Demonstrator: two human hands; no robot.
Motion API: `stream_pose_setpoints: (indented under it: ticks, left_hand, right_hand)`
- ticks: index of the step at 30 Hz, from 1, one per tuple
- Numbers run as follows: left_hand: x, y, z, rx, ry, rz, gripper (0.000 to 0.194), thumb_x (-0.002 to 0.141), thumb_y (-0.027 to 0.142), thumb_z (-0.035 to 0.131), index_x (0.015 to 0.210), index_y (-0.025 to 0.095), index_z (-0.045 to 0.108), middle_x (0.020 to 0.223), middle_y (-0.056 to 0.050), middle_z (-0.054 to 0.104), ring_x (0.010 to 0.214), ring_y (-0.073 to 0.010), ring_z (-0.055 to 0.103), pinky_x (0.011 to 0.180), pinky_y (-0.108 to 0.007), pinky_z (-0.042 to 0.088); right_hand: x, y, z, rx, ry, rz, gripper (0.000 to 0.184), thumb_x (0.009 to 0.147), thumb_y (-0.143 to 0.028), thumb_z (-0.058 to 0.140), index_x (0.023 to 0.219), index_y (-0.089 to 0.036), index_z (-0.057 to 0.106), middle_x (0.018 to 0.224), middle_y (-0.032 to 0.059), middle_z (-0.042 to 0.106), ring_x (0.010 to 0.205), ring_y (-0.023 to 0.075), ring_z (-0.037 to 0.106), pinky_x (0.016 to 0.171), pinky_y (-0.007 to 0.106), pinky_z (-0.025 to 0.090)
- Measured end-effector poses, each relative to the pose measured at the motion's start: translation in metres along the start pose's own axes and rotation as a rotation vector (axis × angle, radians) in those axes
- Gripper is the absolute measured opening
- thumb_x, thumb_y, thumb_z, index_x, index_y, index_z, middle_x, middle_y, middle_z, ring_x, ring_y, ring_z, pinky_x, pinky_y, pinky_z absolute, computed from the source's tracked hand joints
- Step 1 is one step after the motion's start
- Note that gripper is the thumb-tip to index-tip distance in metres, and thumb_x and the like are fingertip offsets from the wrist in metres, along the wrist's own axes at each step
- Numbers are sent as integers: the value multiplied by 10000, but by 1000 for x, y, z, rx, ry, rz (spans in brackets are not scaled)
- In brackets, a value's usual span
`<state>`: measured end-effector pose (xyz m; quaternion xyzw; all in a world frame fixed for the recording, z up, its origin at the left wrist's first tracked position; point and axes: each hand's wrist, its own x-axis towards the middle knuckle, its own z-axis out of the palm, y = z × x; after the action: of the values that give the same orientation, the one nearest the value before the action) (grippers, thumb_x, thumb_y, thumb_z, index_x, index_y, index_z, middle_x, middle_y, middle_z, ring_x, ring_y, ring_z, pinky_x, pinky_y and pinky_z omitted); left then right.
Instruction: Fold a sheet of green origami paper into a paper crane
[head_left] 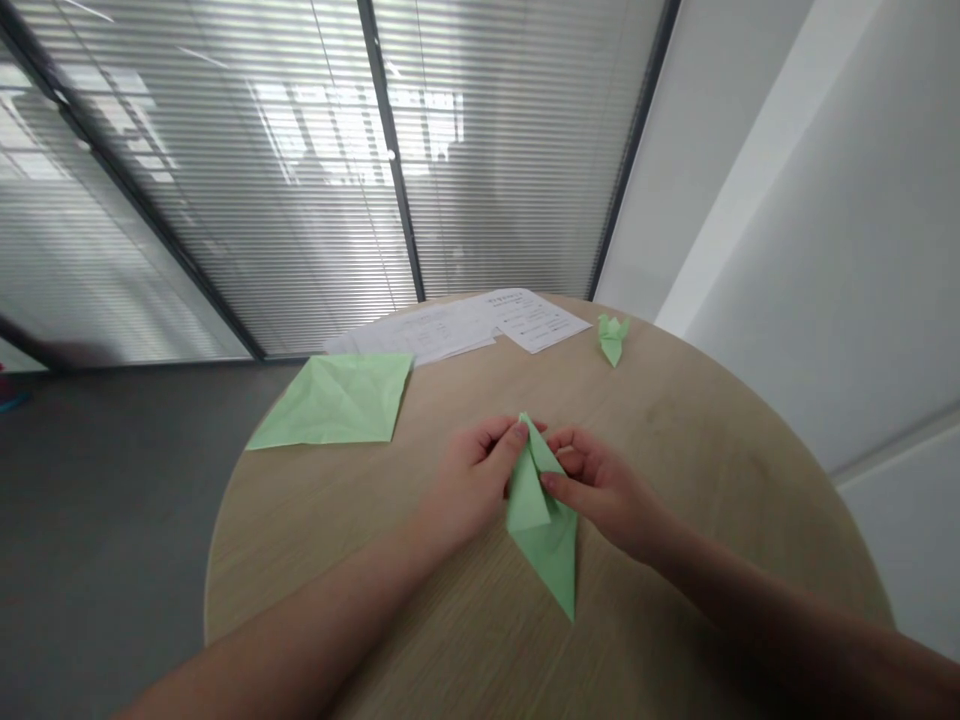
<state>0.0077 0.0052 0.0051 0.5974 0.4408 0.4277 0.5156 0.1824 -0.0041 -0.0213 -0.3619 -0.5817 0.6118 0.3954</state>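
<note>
The folded green paper [551, 565] is between my hands, above the near middle of the surface [720, 450], its long point towards me. My left grip [476, 470] is closed in a pinch near its top tip, I judge to keep the layers together; my right grip [606, 492] has its thumb on the front flap, fingers loosely curled, seemingly to steady the fold. Beyond lie a creased green sheet [345, 402], printed pages [465, 325] and a small green figure [613, 342], all leaving me elbow room.

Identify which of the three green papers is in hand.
The long, pointed folded piece, held by the left hand and right hand; the creased sheet and small folded figure rest untouched on the table.
</note>
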Motion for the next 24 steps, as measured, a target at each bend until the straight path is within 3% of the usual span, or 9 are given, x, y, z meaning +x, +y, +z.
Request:
stream_pose_setpoints:
  ticks: [8,15,20,24]
  left_hand:
    - [0,7,-5,-3,40,122,336,856,414,644,1008,135,754,599,11,587,494,-86,474,462,-199,430]
    - [0,11,-7,-39,165,197,183,796,309,719,900,163,755,608,11,633,508,-88,530,481,-200,465]
    - [-4,13,-6,-48,149,226,104,789,266,723,814,167,743,613,8,650,524,-91,551,503,-201,473]
    - [-9,19,-9,94,119,407,57,810,219,707,792,180,744,721,-22,682,614,-116,587,536,-219,473]
  right_hand:
    - [-7,-8,1,-95,-46,-102,352,923,-396,591,1219,-208,617,950,61,710,765,149,651,725,274,551]
    - [-12,-11,0,-371,48,-257,384,988,-387,472,1318,-252,612,1091,53,678,882,167,632,823,275,528]
    - [-15,-16,1,-568,54,-342,334,1010,-344,442,1268,-256,635,1008,42,681,822,148,624,829,256,509]
    - [-18,-19,2,-701,74,-456,257,1006,-265,452,1136,-219,669,918,39,677,795,129,624,747,222,492]
